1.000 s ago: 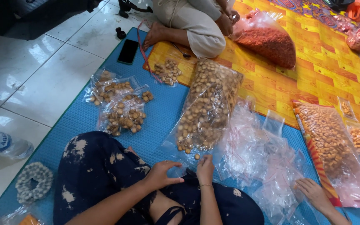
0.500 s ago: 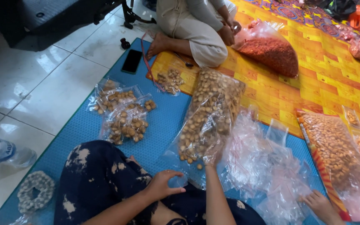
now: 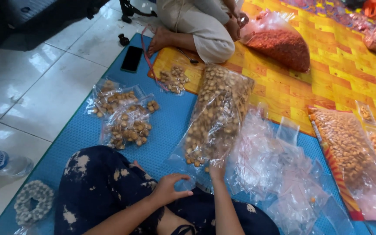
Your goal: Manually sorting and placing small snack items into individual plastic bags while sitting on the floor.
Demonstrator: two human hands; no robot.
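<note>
While hands (image 3: 196, 180) meet, snack bag (image 3: 216, 115) adjoins

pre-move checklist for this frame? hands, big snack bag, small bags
1. Right hand at the open mouth of the big snack bag: ok.
2. Left hand holding a small clear bag: cannot tell.
3. Big bag lies flat on the blue mat, snacks spilled at its mouth: not ok.
4. Empty clear bags within reach on the right: ok.
5. Filled small bags set apart: ok.
</note>
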